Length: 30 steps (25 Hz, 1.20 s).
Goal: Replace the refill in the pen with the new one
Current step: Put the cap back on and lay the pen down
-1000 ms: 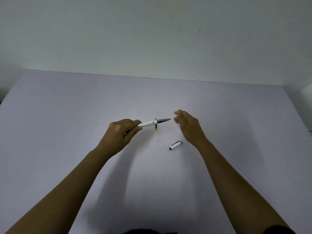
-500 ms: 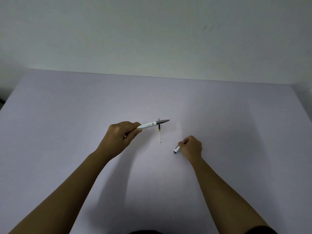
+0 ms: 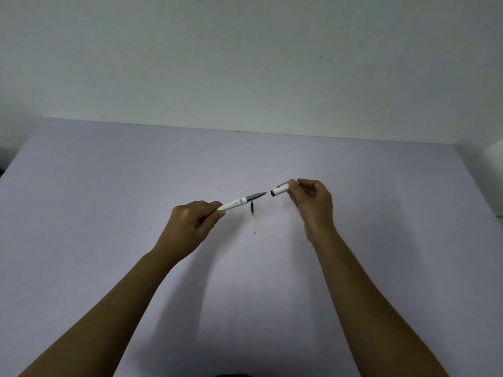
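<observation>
My left hand [image 3: 190, 224] is closed around the rear end of the pen [image 3: 239, 202], thumb and fingers wrapped on the white barrel. The pen is held above the table [image 3: 95, 200], tilted up toward the right, with its grey grip section and tip pointing at the cap. The barrel carries a small printed mark near the grey section.

Below the pen's grey section, a loose refill [image 3: 253, 217] lies flat on the table, untouched by either hand. Its far end is dark, followed by a yellow band, and the near part is pale and thin. I cannot tell whether it is the old refill or the new one.

To the right, the cap [image 3: 279, 190] is held in the air with its open end facing the pen tip; the two are near each other but apart. My right hand [image 3: 313, 202] is closed on the cap's clip end, pinching it between thumb and fingertips, the other fingers curled into the palm.
</observation>
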{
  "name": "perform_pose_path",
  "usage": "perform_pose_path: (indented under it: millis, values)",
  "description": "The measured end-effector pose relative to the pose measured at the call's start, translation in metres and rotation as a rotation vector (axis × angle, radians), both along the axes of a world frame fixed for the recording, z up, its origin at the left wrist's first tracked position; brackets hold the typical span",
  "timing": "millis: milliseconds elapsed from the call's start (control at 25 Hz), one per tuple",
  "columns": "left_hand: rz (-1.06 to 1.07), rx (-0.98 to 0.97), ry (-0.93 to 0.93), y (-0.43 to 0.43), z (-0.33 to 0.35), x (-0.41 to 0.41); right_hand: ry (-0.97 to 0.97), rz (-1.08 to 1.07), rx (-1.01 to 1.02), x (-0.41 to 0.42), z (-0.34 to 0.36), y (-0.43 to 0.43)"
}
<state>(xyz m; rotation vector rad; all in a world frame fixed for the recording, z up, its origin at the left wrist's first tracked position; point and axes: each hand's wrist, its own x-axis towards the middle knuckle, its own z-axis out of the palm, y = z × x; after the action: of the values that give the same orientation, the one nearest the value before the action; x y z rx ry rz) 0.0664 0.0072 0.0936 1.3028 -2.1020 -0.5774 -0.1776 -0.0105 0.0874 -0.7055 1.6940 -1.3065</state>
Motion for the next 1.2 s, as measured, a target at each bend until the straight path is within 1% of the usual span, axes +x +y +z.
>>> perform_pose_path:
  millis: [160,360,720,760,840,920,1000,1040,1200]
  values:
    - [0.004,-0.012,0.002,0.0,0.003,-0.001,-0.058,0.005,-0.03,0.007,0.01,0.002]
    - [-0.001,-0.029,0.01,0.0,0.006,-0.002,-0.035,0.059,-0.055,0.016,0.018,0.005]
    - [0.029,-0.06,0.006,0.002,0.003,-0.008,0.155,0.182,-0.07,0.034,0.019,0.013]
    - [0.02,-0.053,-0.014,0.002,0.001,-0.008,0.168,0.183,-0.071,0.034,0.018,0.012]
    - [-0.013,-0.029,-0.121,0.002,-0.004,-0.011,0.175,0.18,-0.067,0.034,0.015,0.008]
    - [-0.028,0.025,-0.239,0.0,-0.015,-0.017,0.165,0.198,-0.057,0.034,0.006,0.003]
    - [0.015,0.143,-0.279,-0.001,-0.032,-0.024,0.158,0.252,-0.019,0.035,-0.008,0.002]
    - [0.062,0.221,-0.277,-0.001,-0.041,-0.028,0.189,0.3,0.016,0.034,-0.016,0.003]
    - [0.301,0.529,-0.241,-0.005,-0.072,-0.045,0.539,0.517,0.166,0.03,-0.064,0.018]
